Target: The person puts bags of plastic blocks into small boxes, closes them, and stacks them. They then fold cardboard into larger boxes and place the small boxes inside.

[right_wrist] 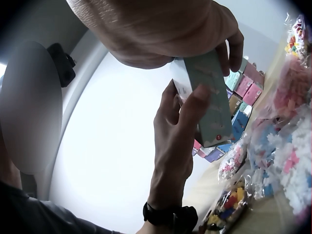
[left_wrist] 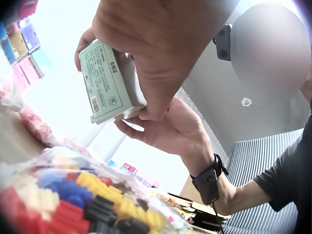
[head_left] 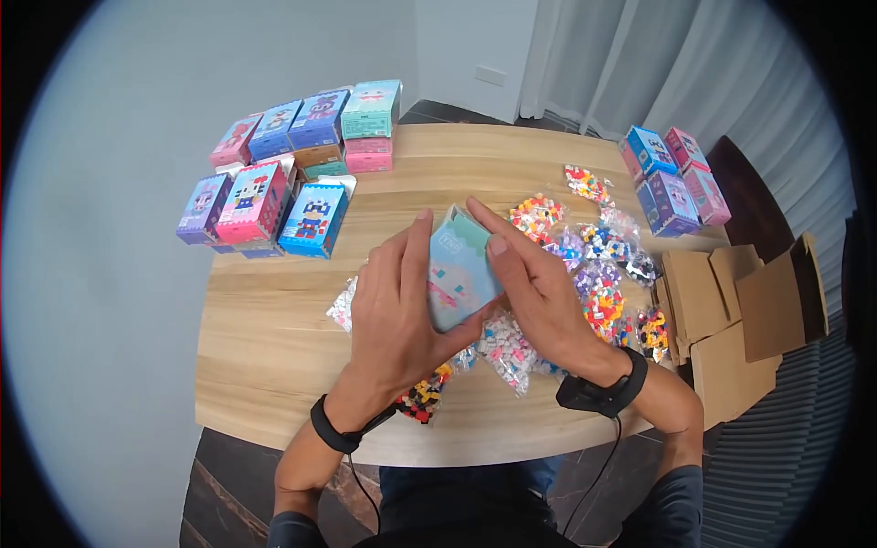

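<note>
Both hands hold a small light-blue and green cardboard box (head_left: 459,274) above the table, its printed front tilted toward the head camera. My left hand (head_left: 391,306) grips its left side, fingers stretched along the edge. On the opposite side my right hand (head_left: 545,297) has its thumb at the upper right edge. In the left wrist view, the box's green side (left_wrist: 103,80) carries printed text and a barcode. Bags of toy bricks (head_left: 507,347) lie on the table below, partly hidden by the hands.
Colourful boxes (head_left: 258,201) stand stacked at the back left of the wooden table (head_left: 274,338). More boxes (head_left: 671,183) are grouped at the back right. An opened brown carton (head_left: 731,320) sits by the right edge. Several brick bags (head_left: 598,242) spread across the right half.
</note>
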Demonstrator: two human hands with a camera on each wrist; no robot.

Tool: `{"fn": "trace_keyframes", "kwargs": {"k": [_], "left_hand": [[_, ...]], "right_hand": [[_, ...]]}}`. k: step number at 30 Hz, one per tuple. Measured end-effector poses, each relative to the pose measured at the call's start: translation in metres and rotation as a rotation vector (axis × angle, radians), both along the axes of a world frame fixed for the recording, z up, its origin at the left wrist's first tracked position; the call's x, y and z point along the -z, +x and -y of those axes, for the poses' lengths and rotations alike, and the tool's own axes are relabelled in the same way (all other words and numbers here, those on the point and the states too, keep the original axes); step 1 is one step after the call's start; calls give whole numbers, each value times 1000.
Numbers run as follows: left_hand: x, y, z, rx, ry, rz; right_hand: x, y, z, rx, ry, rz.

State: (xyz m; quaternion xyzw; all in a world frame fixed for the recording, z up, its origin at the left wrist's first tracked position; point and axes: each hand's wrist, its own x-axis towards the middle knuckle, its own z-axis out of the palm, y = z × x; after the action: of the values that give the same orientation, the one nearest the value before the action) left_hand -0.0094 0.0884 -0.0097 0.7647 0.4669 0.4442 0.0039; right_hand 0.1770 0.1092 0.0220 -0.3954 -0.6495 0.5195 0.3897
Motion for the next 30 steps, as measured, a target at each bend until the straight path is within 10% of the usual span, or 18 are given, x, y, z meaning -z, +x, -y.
{"fn": "trace_keyframes", "kwargs": {"k": [4,7,11,17,19,30], "left_hand": [[-2,-2,2,-5,7,-55],[-1,-3,2,17,-4,-59],[0,-3,1,62,-71,43],[-2,4,4,76,-17,-32],[-2,3,6,68,-48,4],[-8,-1,6,124,-83,-14]], "right_hand": [[26,-1,1,119,637,346],[21,5,2,97,652,387],[9,12,-1,-48,53,-96],[14,3,4,-25,13,-108],[23,-7,11,131,467,130],[-2,11,-17,-189,431,243]]}}
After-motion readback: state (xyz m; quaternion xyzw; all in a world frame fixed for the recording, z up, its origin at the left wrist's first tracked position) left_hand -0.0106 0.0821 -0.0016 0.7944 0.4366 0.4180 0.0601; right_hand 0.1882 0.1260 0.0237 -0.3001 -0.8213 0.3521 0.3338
